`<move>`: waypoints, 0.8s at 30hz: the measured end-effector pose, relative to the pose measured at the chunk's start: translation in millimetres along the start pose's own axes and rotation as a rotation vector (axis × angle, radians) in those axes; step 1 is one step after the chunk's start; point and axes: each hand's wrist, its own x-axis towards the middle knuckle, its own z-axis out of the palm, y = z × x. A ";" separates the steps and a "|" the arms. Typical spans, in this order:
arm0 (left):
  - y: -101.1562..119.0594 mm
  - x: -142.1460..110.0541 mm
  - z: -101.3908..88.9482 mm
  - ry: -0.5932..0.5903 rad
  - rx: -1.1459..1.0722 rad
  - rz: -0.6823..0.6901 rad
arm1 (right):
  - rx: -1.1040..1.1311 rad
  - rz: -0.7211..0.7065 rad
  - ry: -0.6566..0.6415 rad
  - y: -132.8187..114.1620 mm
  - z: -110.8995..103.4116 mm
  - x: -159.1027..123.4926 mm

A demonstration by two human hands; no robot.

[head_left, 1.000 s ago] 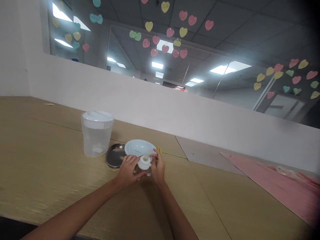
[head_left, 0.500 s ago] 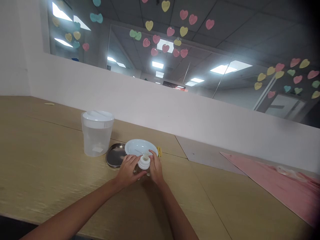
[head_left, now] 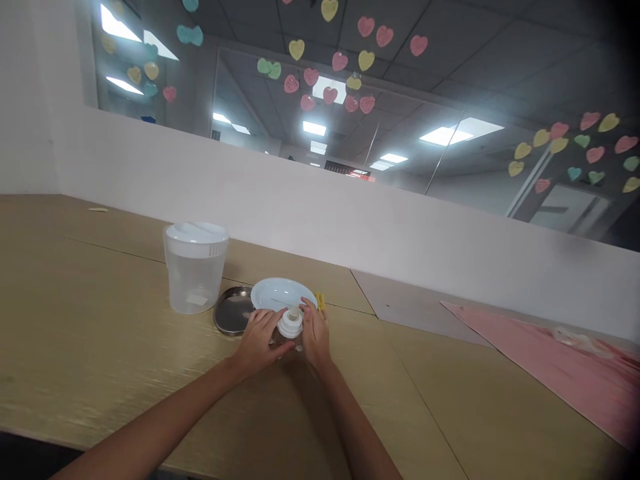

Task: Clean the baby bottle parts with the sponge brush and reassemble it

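Note:
Between my hands, in front of the light blue bowl, stands a small bottle (head_left: 291,325) with a white stepped collar and a translucent tip on top, like a baby bottle. My left hand (head_left: 260,338) curves round its left side, thumb across the near side and fingers behind. My right hand (head_left: 316,332) closes on the right side, with its fingertips up by the tip. The lower body of the bottle is mostly hidden by my hands. Just behind it sits the light blue bowl (head_left: 280,291), and a round dark metal tray (head_left: 233,312) lies to the left.
A clear plastic pitcher (head_left: 196,277) with a white lid stands at the left behind the tray. Something yellow (head_left: 321,301) shows beside the bowl. A pink sheet (head_left: 540,360) with crumpled clear plastic (head_left: 585,343) covers the right of the wooden table (head_left: 125,360); a white wall (head_left: 280,193) rises behind.
My right fingers have shifted slightly at the bottle's tip. Both hands stay round the bottle, and the view has moved a little.

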 end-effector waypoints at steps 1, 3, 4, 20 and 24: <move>0.1 0.0 -0.1 -0.004 -0.007 -0.003 | 0.001 -0.021 0.006 -4.6 -3.0 1.2; 0.0 0.2 0.3 -0.003 -0.025 -0.019 | 0.033 -0.064 -0.036 -15.6 -10.3 5.1; -0.2 0.3 0.8 0.004 -0.033 -0.032 | 0.049 -0.080 -0.081 -21.8 -14.4 8.2; -4.5 1.2 6.5 -0.007 -0.169 -0.116 | -0.724 -0.004 -0.755 -94.8 -37.4 68.5; -3.9 1.7 5.2 -0.035 -0.210 -0.151 | -0.750 -0.025 -0.807 -95.2 -35.0 68.8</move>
